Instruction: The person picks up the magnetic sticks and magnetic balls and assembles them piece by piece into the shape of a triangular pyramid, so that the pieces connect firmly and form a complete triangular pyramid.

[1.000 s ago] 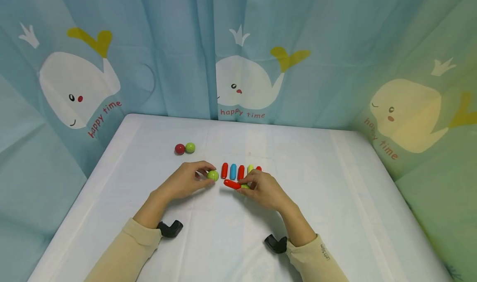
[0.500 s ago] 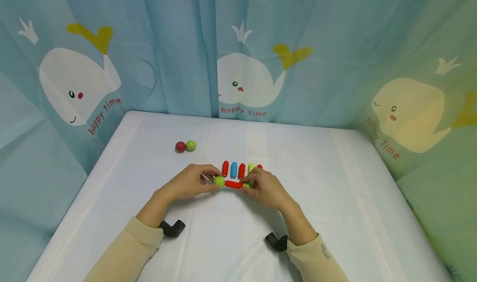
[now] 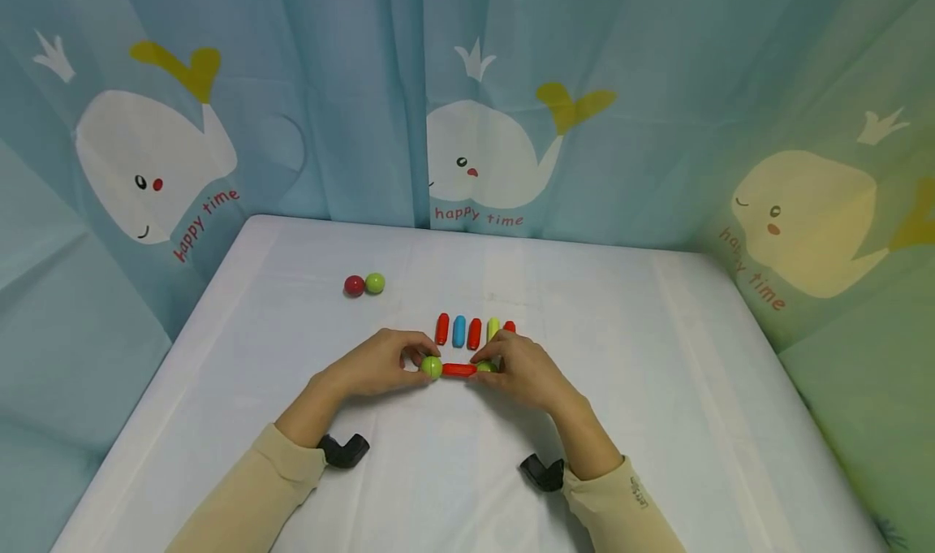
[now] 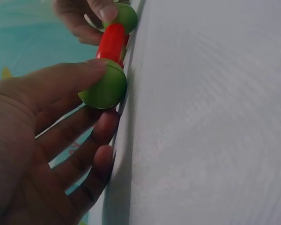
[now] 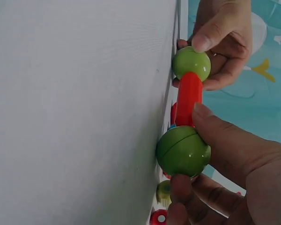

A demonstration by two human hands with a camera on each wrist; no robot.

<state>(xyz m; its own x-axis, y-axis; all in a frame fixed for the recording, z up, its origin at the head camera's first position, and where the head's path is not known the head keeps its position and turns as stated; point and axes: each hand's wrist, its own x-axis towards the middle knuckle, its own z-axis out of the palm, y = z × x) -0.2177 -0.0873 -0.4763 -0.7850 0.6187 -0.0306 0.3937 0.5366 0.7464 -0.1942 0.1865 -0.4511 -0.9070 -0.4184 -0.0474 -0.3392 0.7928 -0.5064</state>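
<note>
My left hand pinches a green ball between thumb and fingers. A short red rod spans from that ball to a second green ball, making a dumbbell shape. Around this second ball curl the thumb and fingers of my right hand, which partly cover it in the head view. In the right wrist view, my right thumb lies along the rod's near end. The left wrist view has the rod meeting the left-hand ball under my thumb.
Behind the hands lies a row of rods: red, blue, red, yellow-green and red, the last ones partly behind my right hand. Farther left, a dark red ball touches a green ball on the white table.
My left hand has brought its green ball rightward and nearer to me, against the free end of the red rod. The rod has turned from slanted to level.
</note>
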